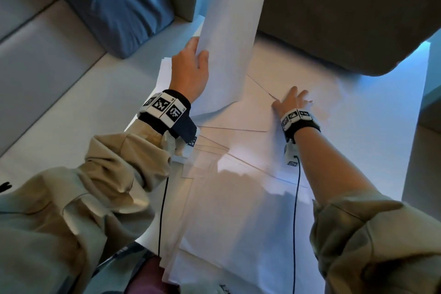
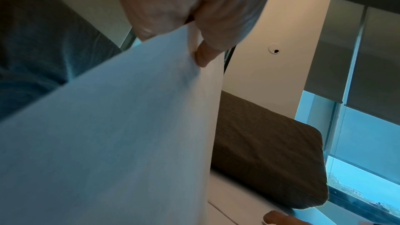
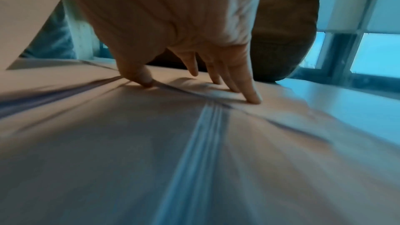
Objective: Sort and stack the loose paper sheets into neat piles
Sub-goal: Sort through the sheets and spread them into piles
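Several white paper sheets (image 1: 238, 198) lie spread and overlapping on a white table (image 1: 381, 150). My left hand (image 1: 191, 67) pinches the edge of a raised bundle of sheets (image 1: 233, 31) that stands up off the table; in the left wrist view the thumb and fingers (image 2: 203, 57) clamp that paper (image 2: 108, 134). My right hand (image 1: 293, 100) lies on the far sheets with fingers spread. Seen from the right wrist, its fingertips (image 3: 253, 98) press down on the overlapping sheet edges (image 3: 194, 143).
A blue cushion (image 1: 114, 2) lies on a grey sofa seat (image 1: 35, 67) at the left. A dark brown cushion (image 1: 353, 12) rests against the table's far right. Cables run from both wrists. A window (image 2: 357, 143) is behind the brown cushion.
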`<state>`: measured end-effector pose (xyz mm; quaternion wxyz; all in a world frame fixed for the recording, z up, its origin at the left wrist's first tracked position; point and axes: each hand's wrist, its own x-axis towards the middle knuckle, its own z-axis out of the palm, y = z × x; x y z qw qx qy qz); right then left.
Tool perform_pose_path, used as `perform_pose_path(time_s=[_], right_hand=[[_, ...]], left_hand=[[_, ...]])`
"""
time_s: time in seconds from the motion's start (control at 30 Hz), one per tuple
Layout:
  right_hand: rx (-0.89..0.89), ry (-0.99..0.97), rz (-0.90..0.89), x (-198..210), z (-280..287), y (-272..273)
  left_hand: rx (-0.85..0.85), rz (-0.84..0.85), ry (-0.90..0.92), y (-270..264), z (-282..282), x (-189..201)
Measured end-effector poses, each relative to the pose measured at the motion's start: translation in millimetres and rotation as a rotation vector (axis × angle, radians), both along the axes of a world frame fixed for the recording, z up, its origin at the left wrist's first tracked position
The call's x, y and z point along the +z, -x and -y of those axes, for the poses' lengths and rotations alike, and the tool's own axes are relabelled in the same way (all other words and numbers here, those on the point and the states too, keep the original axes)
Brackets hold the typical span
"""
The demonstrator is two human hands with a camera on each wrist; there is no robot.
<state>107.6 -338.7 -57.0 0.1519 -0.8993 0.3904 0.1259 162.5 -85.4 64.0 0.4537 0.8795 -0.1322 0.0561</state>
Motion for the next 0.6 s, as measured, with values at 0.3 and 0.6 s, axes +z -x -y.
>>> perform_pose_path(time_s=[0.3,0.6], right_hand=[[0.155,0.161,-0.078,5,7,-6],[0.19,0.078,-0.287,0,32,24]], left_hand=[[0.086,-0.07,-0.011,-15,-25,-15],[0.126,-0.053,-0.004,-15,-34,-16]])
